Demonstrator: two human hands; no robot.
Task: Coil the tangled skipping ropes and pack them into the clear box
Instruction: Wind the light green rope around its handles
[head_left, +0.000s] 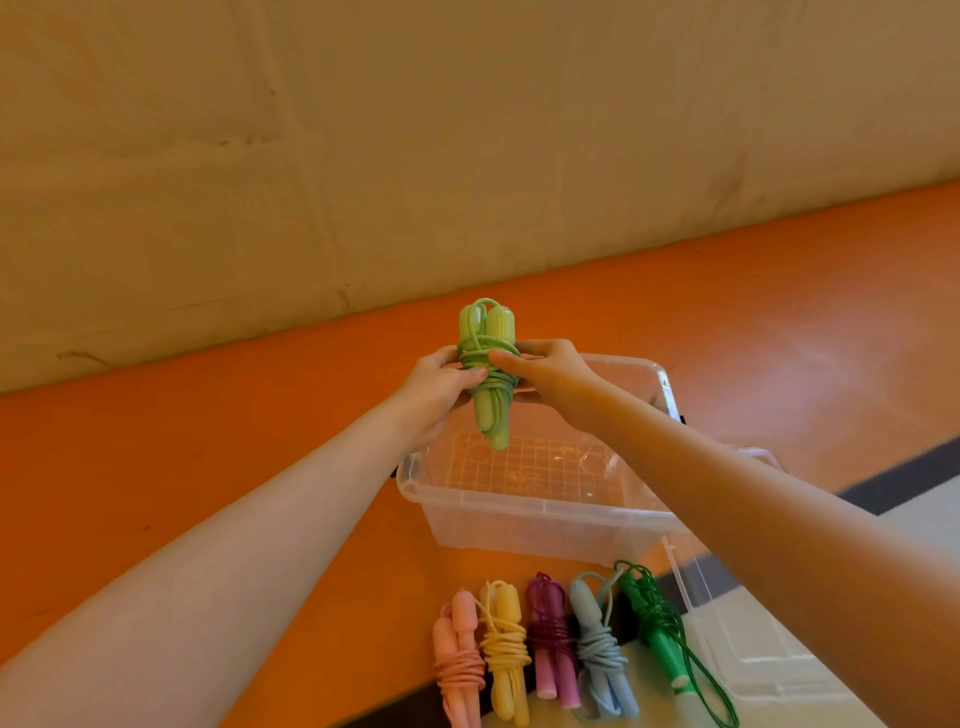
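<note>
A light green skipping rope (488, 332), coiled round its two handles, is held upright above the far side of the clear box (524, 525). My left hand (439, 387) grips the bundle from the left and my right hand (545, 374) grips it from the right, thumbs across the windings. The box stands on the orange floor and nothing lies in it. In front of the box lie several coiled ropes side by side: pink (457, 660), yellow (506, 644), purple (550, 629), pale blue (597, 649) and dark green (660, 634).
The clear lid (737, 649) lies at the box's right, partly under my right forearm. A beige wall (363, 156) rises behind the orange floor (208, 441). A dark stripe (904, 483) and a pale floor area lie at the right.
</note>
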